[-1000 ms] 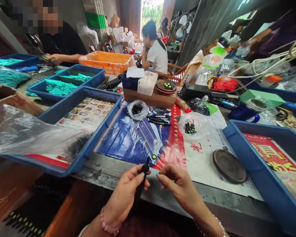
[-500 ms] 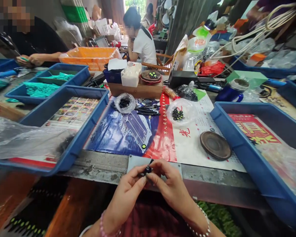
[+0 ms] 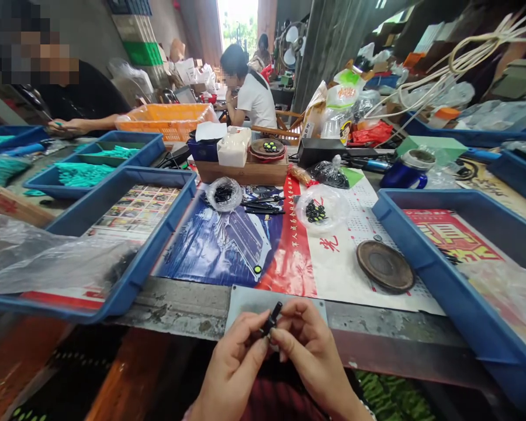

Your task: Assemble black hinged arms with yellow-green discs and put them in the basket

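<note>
Pinching slim black plastic piece — left hand, right hand

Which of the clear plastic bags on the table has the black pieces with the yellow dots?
The clear plastic bag on the white calendar sheet, just right of the red strip. Its black pieces show yellow-green dots, while the clear plastic bag on the blue printed sheet shows only plain black pieces.
</note>
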`<state>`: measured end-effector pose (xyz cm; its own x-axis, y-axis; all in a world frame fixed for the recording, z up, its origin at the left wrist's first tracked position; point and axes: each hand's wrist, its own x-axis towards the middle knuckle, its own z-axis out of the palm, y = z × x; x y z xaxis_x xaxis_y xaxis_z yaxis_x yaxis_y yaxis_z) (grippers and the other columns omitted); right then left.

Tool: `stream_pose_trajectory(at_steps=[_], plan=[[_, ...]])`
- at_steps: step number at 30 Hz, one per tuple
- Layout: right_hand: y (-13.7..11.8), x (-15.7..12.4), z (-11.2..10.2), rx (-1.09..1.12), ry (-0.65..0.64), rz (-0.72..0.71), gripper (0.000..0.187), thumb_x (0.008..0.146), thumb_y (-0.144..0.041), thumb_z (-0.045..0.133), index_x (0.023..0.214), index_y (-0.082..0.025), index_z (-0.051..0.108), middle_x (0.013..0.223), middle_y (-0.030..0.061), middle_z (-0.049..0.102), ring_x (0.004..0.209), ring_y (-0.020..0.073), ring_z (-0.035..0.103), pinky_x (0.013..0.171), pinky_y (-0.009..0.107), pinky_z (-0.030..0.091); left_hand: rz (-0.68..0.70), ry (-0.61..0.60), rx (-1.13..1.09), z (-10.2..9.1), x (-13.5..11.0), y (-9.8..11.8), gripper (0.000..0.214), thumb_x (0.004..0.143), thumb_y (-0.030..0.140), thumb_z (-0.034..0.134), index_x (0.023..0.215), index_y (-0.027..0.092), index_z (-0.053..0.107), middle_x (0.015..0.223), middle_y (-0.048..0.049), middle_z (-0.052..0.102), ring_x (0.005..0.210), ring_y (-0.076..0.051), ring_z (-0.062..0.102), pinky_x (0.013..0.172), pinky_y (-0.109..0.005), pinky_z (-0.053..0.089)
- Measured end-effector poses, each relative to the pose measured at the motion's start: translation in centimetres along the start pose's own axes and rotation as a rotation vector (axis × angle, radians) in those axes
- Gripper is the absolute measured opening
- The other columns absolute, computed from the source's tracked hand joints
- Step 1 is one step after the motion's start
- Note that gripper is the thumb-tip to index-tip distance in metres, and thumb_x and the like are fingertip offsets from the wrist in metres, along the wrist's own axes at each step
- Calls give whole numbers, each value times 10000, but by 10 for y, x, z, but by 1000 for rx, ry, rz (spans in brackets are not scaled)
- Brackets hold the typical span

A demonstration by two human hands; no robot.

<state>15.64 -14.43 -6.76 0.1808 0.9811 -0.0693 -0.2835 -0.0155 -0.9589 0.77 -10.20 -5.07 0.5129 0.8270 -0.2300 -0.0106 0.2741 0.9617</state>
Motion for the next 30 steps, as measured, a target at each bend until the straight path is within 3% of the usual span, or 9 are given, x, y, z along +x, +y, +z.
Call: stream_pose_trajectory(at_steps=[3, 7, 10, 14, 19, 22, 25, 27, 30], plan=[[-2, 0, -2, 64, 10, 39, 335, 893, -418, 709, 977, -214, 457, 671, -51, 546, 541, 72, 497, 480, 152, 416, -16, 12, -2, 2, 0, 3, 355, 870, 366, 694, 1212, 277, 728, 1136, -91, 671, 1005, -262, 639, 875, -302, 541], [1, -2, -4, -54, 35, 22, 289, 923, -405, 674, 971, -212, 465, 679, -46, 539, 576, 85, 525, 501, 161, 428, -56, 22, -45, 4, 0, -2, 348, 832, 401, 734, 1153, 269, 755, 1052, -85, 679, 861, -222, 651, 735, -262, 558], [4, -7, -1, -170, 47, -23, 211, 949, -363, 632, 987, -213, 489, 707, -40, 540, 601, 95, 548, 544, 180, 458, -56, 31, -66, 5, 1, -10, 332, 850, 386, 721, 1163, 281, 747, 1113, -78, 674, 932, -222, 651, 802, -262, 563], [3, -10, 6, -163, 114, -85, 184, 945, -353, 628, 983, -216, 511, 747, -36, 534, 591, 90, 527, 522, 176, 457, 55, -23, -41, 4, 0, -13, 322, 930, 335, 625, 1242, 296, 698, 1181, -73, 642, 1072, -229, 619, 939, -305, 538], [4, -10, 7, -93, 196, -133, 161, 961, -318, 615, 941, -214, 494, 736, -41, 529, 569, 72, 511, 484, 144, 427, 51, -27, -47, 5, -2, -8, 315, 936, 298, 626, 1242, 334, 693, 1088, -29, 634, 934, -153, 634, 822, -215, 542], [9, -11, 5, -363, 296, -255, 126, 965, -247, 603, 908, -219, 495, 740, -42, 539, 615, 83, 544, 545, 156, 463, -35, -23, -114, 6, -4, -11, 314, 914, 292, 656, 1221, 335, 705, 1039, -17, 633, 817, -128, 626, 711, -197, 546], [16, -12, 5, -750, 369, -509, 88, 986, -205, 569, 915, -215, 518, 744, -38, 563, 627, 89, 563, 600, 174, 472, -78, 1, -180, 8, -3, -17, 305, 897, 285, 679, 1196, 331, 719, 1058, -20, 643, 831, -134, 622, 718, -211, 552], [19, -11, 6, -930, 369, -651, 64, 1010, -197, 528, 946, -205, 528, 765, -21, 587, 641, 102, 572, 618, 194, 475, -95, 17, -222, 9, -1, -19, 298, 888, 293, 694, 1182, 326, 726, 1055, -20, 649, 856, -143, 620, 732, -218, 553], [17, -8, 9, -1038, 310, -703, 72, 1033, -191, 475, 985, -193, 529, 784, -1, 605, 660, 120, 578, 634, 217, 485, -103, 12, -259, 9, 0, -22, 299, 882, 308, 710, 1181, 310, 727, 1049, -25, 660, 868, -148, 610, 730, -220, 545]])
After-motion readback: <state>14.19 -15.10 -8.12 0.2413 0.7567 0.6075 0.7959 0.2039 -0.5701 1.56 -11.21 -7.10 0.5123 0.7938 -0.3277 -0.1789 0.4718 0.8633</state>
